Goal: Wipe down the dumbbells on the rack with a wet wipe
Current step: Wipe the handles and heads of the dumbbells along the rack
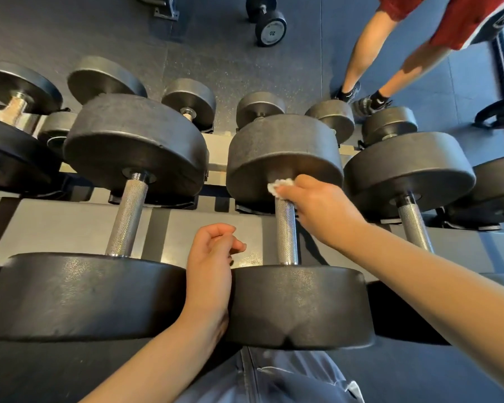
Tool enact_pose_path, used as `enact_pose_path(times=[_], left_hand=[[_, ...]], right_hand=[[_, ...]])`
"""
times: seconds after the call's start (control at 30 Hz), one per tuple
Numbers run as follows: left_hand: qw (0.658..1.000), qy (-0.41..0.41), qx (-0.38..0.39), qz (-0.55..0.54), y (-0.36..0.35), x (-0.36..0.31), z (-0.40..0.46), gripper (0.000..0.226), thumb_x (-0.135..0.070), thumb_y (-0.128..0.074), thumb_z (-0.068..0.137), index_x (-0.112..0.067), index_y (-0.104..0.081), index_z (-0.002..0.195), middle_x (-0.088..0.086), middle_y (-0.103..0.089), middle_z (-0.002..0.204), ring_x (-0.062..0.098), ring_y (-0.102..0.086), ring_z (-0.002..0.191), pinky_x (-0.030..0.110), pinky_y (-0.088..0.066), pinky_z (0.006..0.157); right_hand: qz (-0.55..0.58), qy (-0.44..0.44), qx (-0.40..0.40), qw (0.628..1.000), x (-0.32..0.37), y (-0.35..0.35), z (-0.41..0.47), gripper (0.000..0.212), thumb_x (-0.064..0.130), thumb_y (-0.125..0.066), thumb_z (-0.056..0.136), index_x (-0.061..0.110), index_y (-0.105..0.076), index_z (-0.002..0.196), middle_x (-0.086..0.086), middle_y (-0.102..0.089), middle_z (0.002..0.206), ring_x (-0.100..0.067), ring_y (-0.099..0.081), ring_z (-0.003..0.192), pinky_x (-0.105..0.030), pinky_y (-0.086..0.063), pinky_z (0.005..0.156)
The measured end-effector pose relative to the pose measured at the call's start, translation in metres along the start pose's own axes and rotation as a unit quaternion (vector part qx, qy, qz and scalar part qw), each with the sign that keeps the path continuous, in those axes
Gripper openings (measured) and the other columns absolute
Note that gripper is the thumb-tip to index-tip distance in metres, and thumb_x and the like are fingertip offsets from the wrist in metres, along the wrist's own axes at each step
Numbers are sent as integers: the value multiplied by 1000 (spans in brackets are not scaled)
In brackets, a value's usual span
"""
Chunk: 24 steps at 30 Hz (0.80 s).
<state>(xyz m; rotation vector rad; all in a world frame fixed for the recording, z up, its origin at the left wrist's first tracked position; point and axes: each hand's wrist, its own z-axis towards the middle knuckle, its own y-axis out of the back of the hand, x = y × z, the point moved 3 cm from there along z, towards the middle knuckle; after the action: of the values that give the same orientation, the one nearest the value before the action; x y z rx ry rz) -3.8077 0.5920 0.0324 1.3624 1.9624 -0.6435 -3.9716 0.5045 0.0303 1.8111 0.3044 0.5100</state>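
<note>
Dark rubber gym floor [230, 62] behind a two-tier rack [70, 225] loaded with black dumbbells. Your right hand [317, 205] is on the middle dumbbell [285, 231] of the near row, fingers curled around a bunched white wet wipe [278, 186], which is pressed onto the far end of the knurled steel handle, right against the inner face of the far head. Rest of that handle is bare between the two heads. Your left hand [210, 257] sits in the gap between the middle dumbbell's near head and the near head of the left dumbbell [122, 222], wrist against the rubber; fingers loosely curled, thumb tip near the index finger, holding nothing. Another dumbbell [410, 216] sits just right of the one you're wiping. Smaller dumbbells line the lower tier behind. One loose dumbbell marked 20 [266, 20] is on the floor well beyond the rack. Second person's legs [370, 59], red shorts and dark sneakers, stand top right near the rack's far side.
</note>
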Motion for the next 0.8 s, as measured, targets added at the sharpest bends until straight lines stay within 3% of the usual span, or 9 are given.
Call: enact_pose_path(times=[0.13,0.23,0.3,0.33,0.4,0.5,0.6,0.7,0.8], left_hand=[[1000,3,1,-6,-1,-1,-1,19,-8,-46,97,-22,-59,96,-10,-57,60,17,-60,84,36,-43,93],[1000,-2,-2,-4,-1,0,0,20,-8,-46,97,-25,-57,97,-8,-56,59,16,-59,82,32,-43,87],[1000,-1,-6,-6,-1,0,0,19,-9,-46,98,-25,-57,98,-5,-54,62,16,-59,80,30,-43,83],[1000,0,-7,-8,-1,0,0,19,-9,-46,98,-24,-57,98,-4,-54,62,16,-59,80,30,-43,83],[1000,4,-7,-11,0,1,0,19,-9,-46,98,-24,-58,98,-4,-54,61,16,-59,79,31,-45,86],[1000,1,-4,-10,0,1,0,18,-10,-46,99,-23,-57,98,0,-53,66,15,-59,77,28,-45,83],[1000,-4,-2,-5,0,1,1,17,-11,-45,100,-23,-57,98,1,-53,69,14,-60,76,25,-43,77],[1000,0,-2,-12,-1,1,1,16,-11,-46,99,-22,-58,98,1,-53,68,15,-60,76,25,-43,75],[1000,8,0,-22,0,1,1,15,-12,-47,99,-22,-58,97,-1,-53,66,15,-59,75,24,-43,72]], right_hand=[[314,-162,-58,934,-21,-16,-18,39,9,-52,96,30,-56,128,10,-64,109,-2,-61,94,-1,-42,75],[525,-210,-4,825,-13,-29,-19,36,5,-45,98,33,-53,120,11,-62,96,0,-57,81,-17,-47,77],[569,-219,-2,792,-15,-28,-17,35,4,-44,98,33,-57,114,-3,-63,90,-7,-56,79,-28,-48,81],[561,-216,-3,799,-17,-27,-16,35,6,-44,98,35,-57,112,0,-61,86,-4,-56,78,-28,-48,82],[458,-185,-9,870,-17,-19,-15,35,11,-44,99,37,-57,119,14,-62,99,-2,-60,88,-22,-49,86],[131,-92,29,987,-7,-3,-3,42,12,-44,99,32,-49,136,1,-65,115,-17,-63,99,-23,-50,87],[-66,-31,94,993,14,11,17,37,14,-47,95,21,-53,131,-6,-66,107,-23,-63,94,-33,-54,82],[-130,-14,158,979,30,20,32,21,16,-58,91,13,-63,111,-3,-57,83,-22,-57,78,-32,-51,70],[-175,-16,182,967,42,20,41,20,14,-59,92,8,-65,110,-7,-62,88,-26,-63,86,-35,-52,71]])
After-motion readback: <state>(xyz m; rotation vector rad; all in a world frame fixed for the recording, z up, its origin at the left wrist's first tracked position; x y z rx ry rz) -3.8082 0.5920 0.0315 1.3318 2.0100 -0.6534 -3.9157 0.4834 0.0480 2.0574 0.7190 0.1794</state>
